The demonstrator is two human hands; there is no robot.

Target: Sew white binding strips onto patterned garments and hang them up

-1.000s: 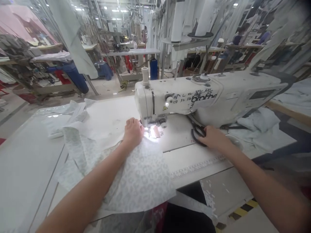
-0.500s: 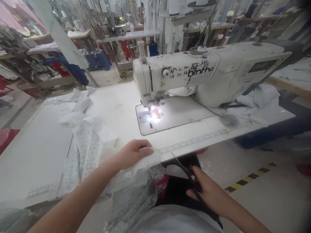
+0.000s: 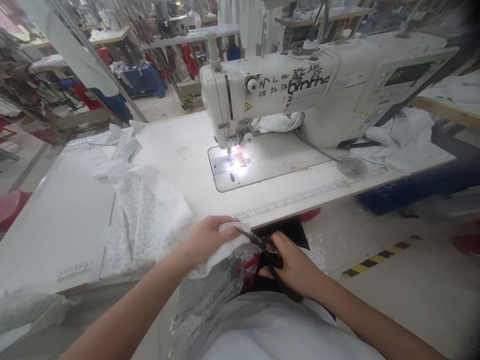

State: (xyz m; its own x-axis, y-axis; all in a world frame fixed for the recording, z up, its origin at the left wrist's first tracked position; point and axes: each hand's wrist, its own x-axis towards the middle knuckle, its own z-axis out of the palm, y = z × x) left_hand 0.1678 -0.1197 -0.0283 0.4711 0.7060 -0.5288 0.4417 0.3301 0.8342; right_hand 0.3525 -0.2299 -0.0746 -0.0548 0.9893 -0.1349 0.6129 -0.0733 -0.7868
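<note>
My left hand [image 3: 210,239] pinches the edge of a pale patterned fabric [image 3: 150,215] at the table's front edge. The fabric spreads left over the table and hangs down toward my lap. In my right hand [image 3: 290,262] are black scissors [image 3: 279,280], their handles around my fingers. The blade tips reach the fabric edge right beside my left fingertips. Behind both hands stands a white sewing machine [image 3: 270,95], its lamp lighting the needle area.
A measuring tape strip [image 3: 292,200] runs along the front of the white table [image 3: 176,145]. Crumpled fabric [image 3: 408,135] lies right of the machine, near a round metal plate [image 3: 352,167]. More fabric scraps [image 3: 125,145] lie at the back left.
The scissors in my right hand have moved left and up to the fabric edge. My left hand still holds the fabric, its edge now raised. The view has tilted down slightly.
</note>
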